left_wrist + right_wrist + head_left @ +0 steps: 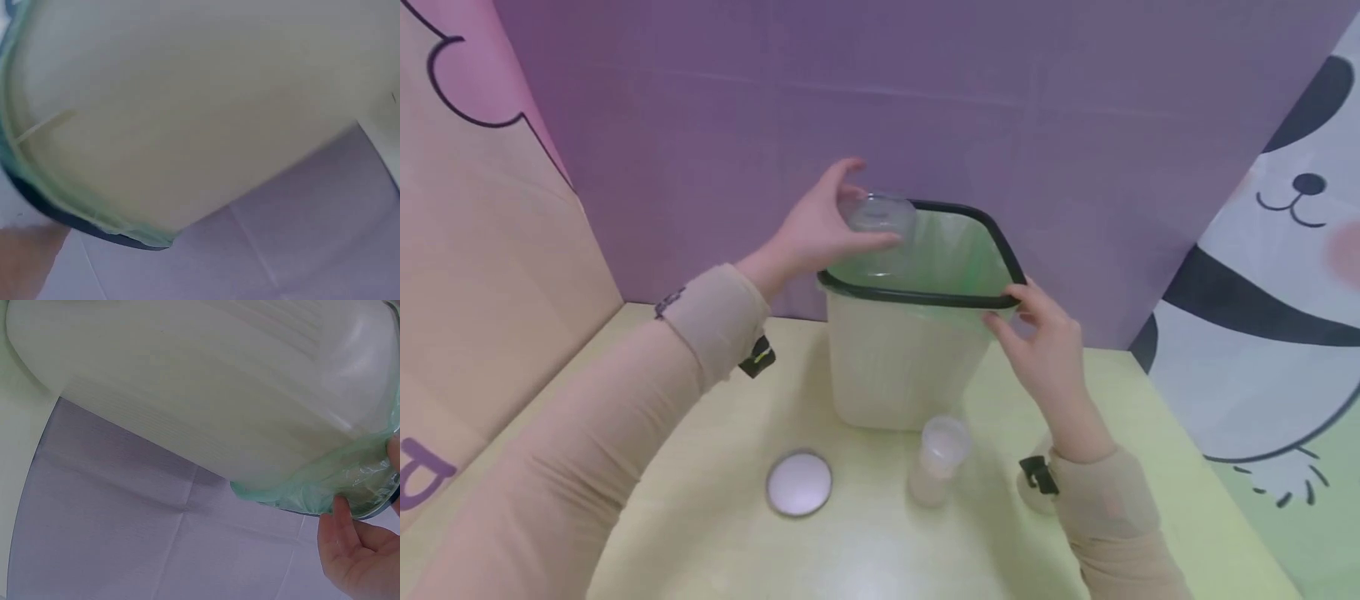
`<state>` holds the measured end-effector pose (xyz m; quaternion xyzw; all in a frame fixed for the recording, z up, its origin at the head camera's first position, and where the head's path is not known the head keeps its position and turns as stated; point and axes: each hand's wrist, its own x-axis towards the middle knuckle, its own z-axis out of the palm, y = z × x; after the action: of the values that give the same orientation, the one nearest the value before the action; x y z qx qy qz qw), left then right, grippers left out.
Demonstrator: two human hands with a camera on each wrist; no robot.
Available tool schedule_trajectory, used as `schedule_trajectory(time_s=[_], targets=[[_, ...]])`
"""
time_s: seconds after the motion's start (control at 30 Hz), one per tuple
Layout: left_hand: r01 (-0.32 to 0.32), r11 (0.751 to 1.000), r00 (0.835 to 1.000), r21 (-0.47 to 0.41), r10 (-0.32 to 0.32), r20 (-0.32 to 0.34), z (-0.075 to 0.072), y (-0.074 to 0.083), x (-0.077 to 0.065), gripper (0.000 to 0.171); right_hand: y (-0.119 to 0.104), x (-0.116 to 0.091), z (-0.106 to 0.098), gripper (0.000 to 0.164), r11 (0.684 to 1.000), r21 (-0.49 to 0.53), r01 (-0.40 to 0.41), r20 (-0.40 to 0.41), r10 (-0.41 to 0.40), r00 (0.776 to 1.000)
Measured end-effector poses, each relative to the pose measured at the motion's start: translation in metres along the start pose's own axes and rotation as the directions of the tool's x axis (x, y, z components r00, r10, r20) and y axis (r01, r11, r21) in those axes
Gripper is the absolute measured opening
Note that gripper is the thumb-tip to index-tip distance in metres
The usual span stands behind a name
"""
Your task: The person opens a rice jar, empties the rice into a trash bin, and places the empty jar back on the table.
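My left hand (820,221) holds a clear plastic container (883,218) between thumb and fingers, over the left part of the bin's opening. The trash bin (902,358) is whitish, with a black rim (917,296) and a thin green bag (970,250) lining it. My right hand (1048,333) pinches the rim at its front right corner. In the right wrist view, fingertips (342,509) touch the green bag (306,497) folded over the edge. The left wrist view shows mostly the bin's side (187,112); the held container is out of sight there.
In front of the bin, a small clear cup-like container (943,446) stands on the pale table (850,558). A round whitish disc (799,483) lies to its left. Near the right wrist sits a partly hidden pale object (1033,493). A purple wall (775,108) rises behind.
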<state>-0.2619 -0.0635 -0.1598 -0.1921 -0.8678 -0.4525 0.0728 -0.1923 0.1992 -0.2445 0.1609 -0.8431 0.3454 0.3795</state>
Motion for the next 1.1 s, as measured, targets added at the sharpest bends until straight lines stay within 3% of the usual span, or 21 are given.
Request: schedule_trajectory(time_s=[0.07,0.13,0.23,0.37,0.47,0.53,0.63,0.73,0.83,0.97,1.1], targets=[[-0.093,0.983,0.996,0.159,0.094,0.001,0.003,-0.002,-0.001,0.103,-0.001,0.0,0.0,0.025,1.0,0.004,-0.001,0.004,0.001,1.0],[-0.173,0.953,0.984,0.247,0.176,0.012,0.005,-0.003,-0.002,0.102,-0.001,0.001,0.0,0.025,1.0,0.005,-0.003,0.007,0.003,1.0],[-0.199,0.928,0.979,0.314,0.201,0.028,0.005,-0.003,-0.002,0.099,0.0,0.001,0.001,0.026,1.0,0.005,-0.005,0.013,0.005,1.0],[-0.155,0.956,0.988,0.249,0.145,0.057,0.006,0.001,-0.003,0.101,0.002,0.0,0.002,0.027,1.0,0.008,-0.004,0.011,0.004,1.0],[-0.171,0.967,0.983,0.19,0.154,0.103,0.008,0.002,-0.004,0.104,0.003,0.0,0.002,0.026,1.0,0.008,-0.003,0.007,0.003,1.0],[-0.183,0.963,0.98,0.199,0.163,0.117,0.009,0.002,-0.004,0.103,0.003,-0.001,0.001,0.026,1.0,0.006,-0.005,0.006,0.005,1.0],[-0.156,0.956,0.986,0.25,0.136,0.092,0.009,0.001,-0.003,0.101,0.003,-0.001,0.001,0.028,1.0,0.002,-0.013,0.013,0.013,1.0],[-0.127,0.967,0.992,0.222,0.121,0.038,0.009,0.001,-0.004,0.101,0.003,-0.002,0.002,0.029,1.0,0.007,-0.028,0.023,0.028,0.999],[-0.163,0.975,0.987,0.153,0.163,0.016,0.008,0.004,-0.005,0.103,0.003,-0.001,0.002,0.029,1.0,0.008,-0.029,0.024,0.029,0.999],[-0.227,0.95,0.973,0.216,0.229,0.017,0.009,0.009,-0.004,0.101,0.004,0.0,0.001,0.029,1.0,-0.001,-0.024,0.016,0.024,1.0],[-0.237,0.938,0.97,0.253,0.243,0.01,0.011,0.012,-0.005,0.095,0.004,0.0,0.0,0.029,1.0,-0.004,-0.026,0.019,0.026,0.999]])
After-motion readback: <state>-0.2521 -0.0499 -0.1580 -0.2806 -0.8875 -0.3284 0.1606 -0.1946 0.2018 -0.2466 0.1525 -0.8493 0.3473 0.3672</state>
